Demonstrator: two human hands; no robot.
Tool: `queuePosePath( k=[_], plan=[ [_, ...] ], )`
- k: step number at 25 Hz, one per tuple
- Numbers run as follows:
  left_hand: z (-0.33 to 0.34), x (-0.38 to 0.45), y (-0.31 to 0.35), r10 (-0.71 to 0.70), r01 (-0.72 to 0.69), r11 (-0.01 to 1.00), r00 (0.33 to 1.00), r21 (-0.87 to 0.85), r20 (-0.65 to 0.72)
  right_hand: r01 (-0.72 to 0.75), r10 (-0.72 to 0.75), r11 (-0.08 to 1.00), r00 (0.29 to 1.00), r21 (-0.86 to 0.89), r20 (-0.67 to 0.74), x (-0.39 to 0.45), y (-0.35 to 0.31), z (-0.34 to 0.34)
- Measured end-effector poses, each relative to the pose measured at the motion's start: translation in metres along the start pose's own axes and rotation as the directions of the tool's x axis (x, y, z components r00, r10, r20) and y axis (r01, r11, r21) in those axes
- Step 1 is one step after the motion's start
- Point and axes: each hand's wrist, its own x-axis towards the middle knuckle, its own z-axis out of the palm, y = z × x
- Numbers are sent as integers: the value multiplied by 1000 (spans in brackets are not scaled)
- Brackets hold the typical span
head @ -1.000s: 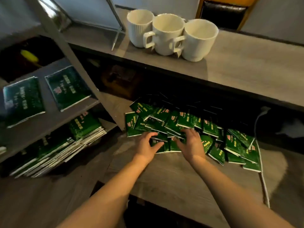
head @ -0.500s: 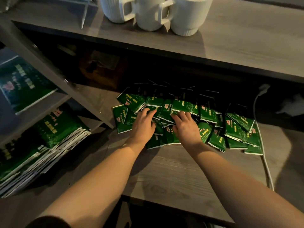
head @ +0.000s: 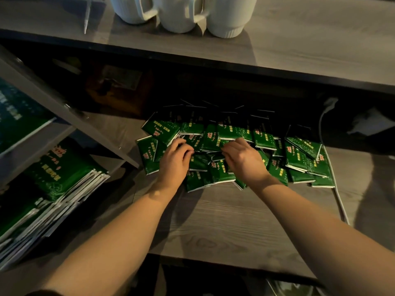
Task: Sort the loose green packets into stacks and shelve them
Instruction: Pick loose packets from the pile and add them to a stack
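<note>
A wide wooden shelf (head: 224, 227) is holding a big messy pile of green packets (head: 299, 154), spreading from the middle toward the right and back into the dark. To the left, a stack of bigger green packets (head: 62, 189) is leaning on a low side shelf (head: 19, 152). Three white mugs (head: 181, 16) are sitting on the top shelf (head: 310, 45). A white cable (head: 337, 189) is lying beside the pile. The left hand (head: 176, 159) and right hand (head: 241, 159) are digging into the pile close together, fingers curling around packets.

Green packets (head: 299, 154) on wooden shelf (head: 224, 221)
</note>
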Motion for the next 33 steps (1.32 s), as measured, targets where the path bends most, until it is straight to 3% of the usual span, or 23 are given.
queuePosePath(
  k=[4, 7, 9, 11, 15, 17, 19, 21, 24, 26, 29, 31, 33],
  plan=[
    [-7, -36, 11, -257, 257, 922, 966, -290, 40, -125, 132, 968, 991, 216, -14, -38, -14, -3],
    [-10, -55, 31, -503, 492, 728, 856, -478, 116, -298, 319, 869, 948, 396, 12, -67, -23, -5],
    [-9, -58, 46, -638, 576, 610, 764, -544, 94, -413, 494, 691, 869, 593, 30, -78, -28, -10],
    [-7, -57, 60, -739, 605, 507, 671, -613, 51, -453, 624, 418, 773, 787, 114, -84, -31, -18],
    [-1, -51, 79, -911, 587, 156, 396, -794, 114, -385, 747, 122, 642, 915, 171, -98, -13, -31],
    [3, -56, 82, -920, 610, 50, 335, -791, 201, -313, 766, -70, 591, 947, 252, -109, 1, -33],
    [12, -67, 86, -900, 678, 52, 350, -733, 260, -252, 748, -288, 544, 924, 381, -119, 15, -32],
    [22, -79, 89, -896, 720, 110, 371, -685, 246, -256, 721, -391, 513, 884, 467, -127, 26, -24],
    [36, -88, 96, -826, 739, 293, 515, -606, 228, -230, 621, -508, 569, 830, 539, -143, 35, -3],
    [44, -90, 97, -747, 721, 353, 601, -596, 284, -209, 560, -564, 614, 799, 556, -148, 34, 11],
    [60, -99, 90, -587, 664, 231, 678, -711, 443, -295, 652, -418, 561, 859, 510, -142, 24, 35],
    [68, -101, 82, -541, 636, 339, 735, -694, 409, -342, 699, -312, 549, 886, 458, -136, 20, 42],
    [72, -100, 74, -509, 579, 462, 794, -672, 334, -421, 715, -101, 599, 901, 360, -135, 21, 44]
  ],
)
